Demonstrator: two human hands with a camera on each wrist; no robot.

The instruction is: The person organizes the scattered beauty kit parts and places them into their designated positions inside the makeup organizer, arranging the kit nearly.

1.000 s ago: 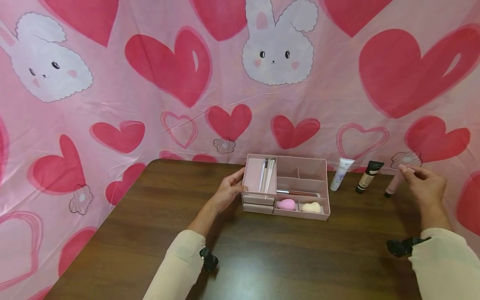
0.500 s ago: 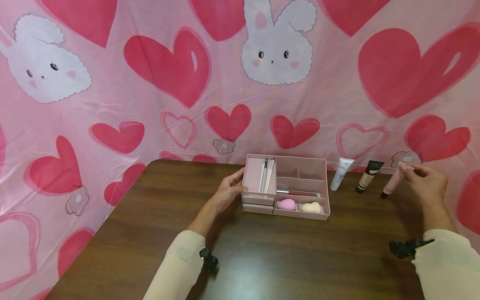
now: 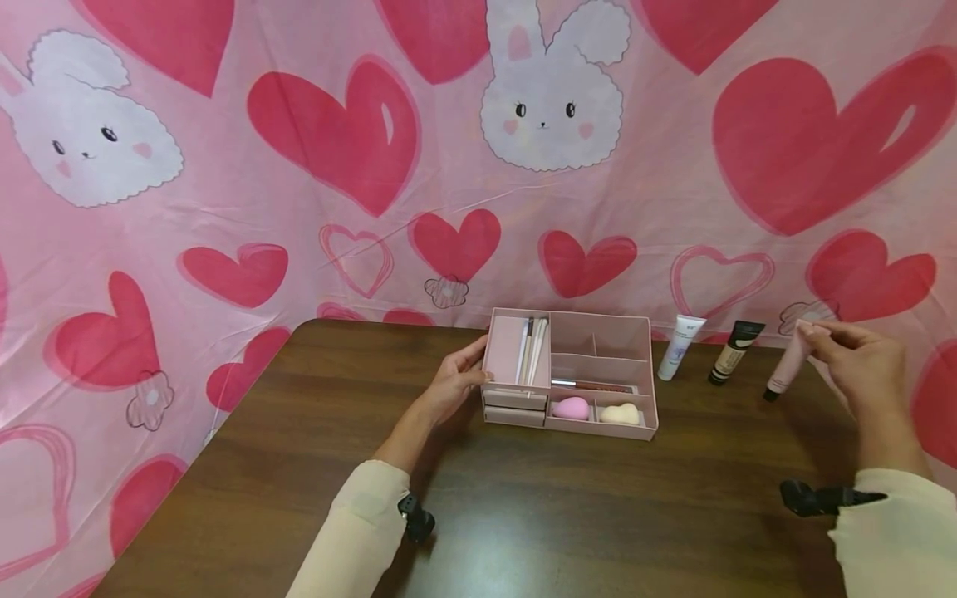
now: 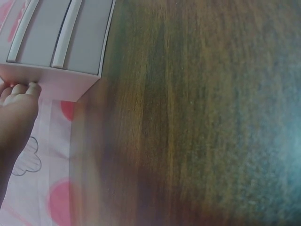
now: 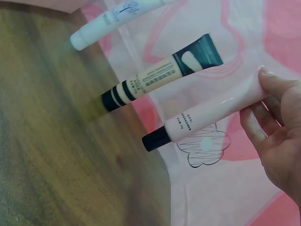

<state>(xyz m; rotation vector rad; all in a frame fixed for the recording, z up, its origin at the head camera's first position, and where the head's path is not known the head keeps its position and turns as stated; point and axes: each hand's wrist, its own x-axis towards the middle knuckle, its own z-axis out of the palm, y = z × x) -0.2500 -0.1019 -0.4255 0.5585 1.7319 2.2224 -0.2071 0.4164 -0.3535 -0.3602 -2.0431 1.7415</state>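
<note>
At the left wall of a pink makeup organizer [image 3: 516, 407], my left hand [image 3: 449, 386] rests with its thumb at the front corner and fingers along the side; the left wrist view shows fingertips against that wall. My right hand [image 3: 860, 365] pinches the upper end of a pink squeeze tube [image 3: 789, 363] between thumb and fingers. The tube leans, black cap [image 5: 156, 139] downward; I cannot tell whether the cap touches the table. To its left stand a black-and-beige tube [image 3: 736, 353] and a white tube [image 3: 680, 349], both on their caps.
Inside the organizer are several slim brushes [image 3: 532, 349], a dark reddish tube [image 3: 598, 385], a pink sponge [image 3: 571, 407] and a cream sponge [image 3: 620, 413]. The brown wooden table [image 3: 419, 498] meets a pink heart-patterned cloth [image 3: 449, 183] behind.
My right hand has shifted slightly right and turned, exposing more of the pink tube. The cap end has moved a little nearer. My left hand and the organizer stay put.
</note>
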